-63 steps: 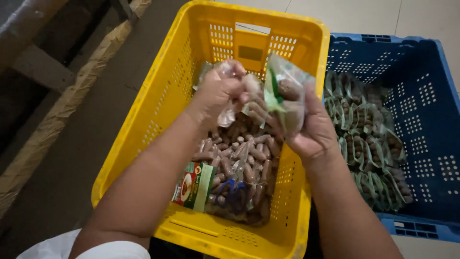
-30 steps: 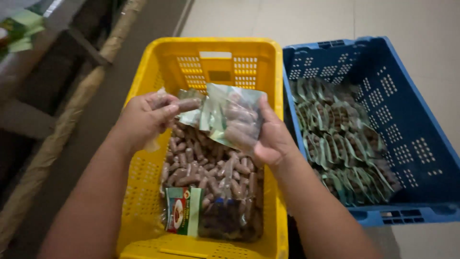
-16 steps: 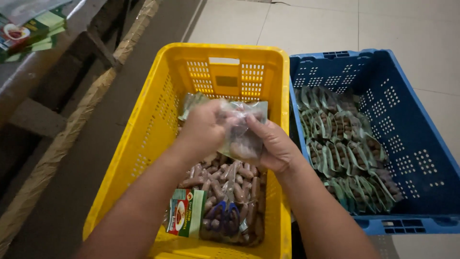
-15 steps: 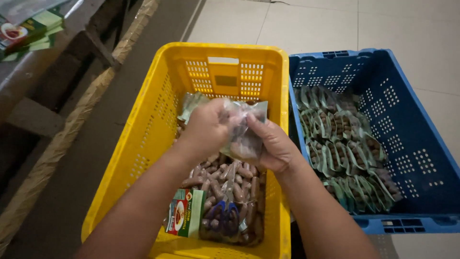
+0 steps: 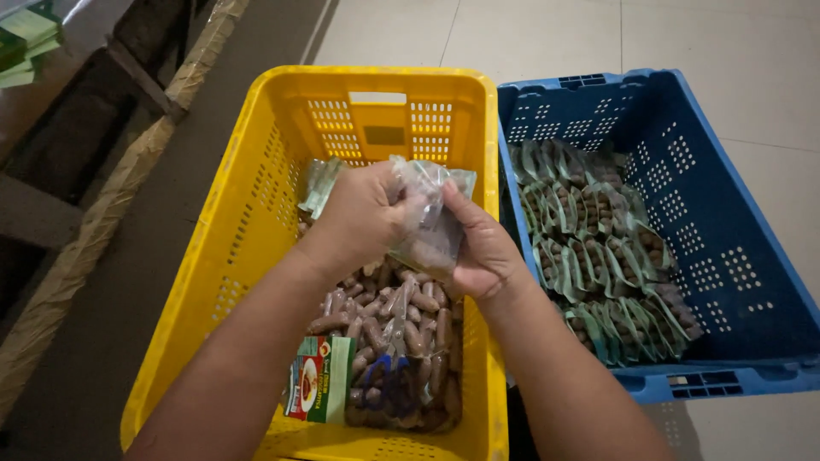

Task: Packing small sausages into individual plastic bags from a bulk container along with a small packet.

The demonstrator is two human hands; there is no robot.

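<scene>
Both my hands hold one clear plastic bag (image 5: 431, 213) with brown pieces inside, above the yellow crate (image 5: 256, 196). My left hand (image 5: 363, 213) grips the bag's top left. My right hand (image 5: 483, 243) cups it from the right and below. Under my hands the yellow crate holds a pile of loose brown oblong pieces (image 5: 397, 329) in clear plastic, a green and red printed packet (image 5: 320, 380) at the near left, and green-edged packets (image 5: 318, 183) at the back.
A blue crate (image 5: 726, 256) stands right of the yellow one, touching it, with rows of filled green-edged packets (image 5: 598, 248). Pale tiled floor (image 5: 547, 34) lies beyond. At left are a dark floor strip, a tape-wrapped edge (image 5: 111, 213) and a bench with green packets (image 5: 21, 38).
The bag has come lower and closer over the yellow crate, and my hands have closed together on it. The view has shifted so that both crates sit nearer the middle.
</scene>
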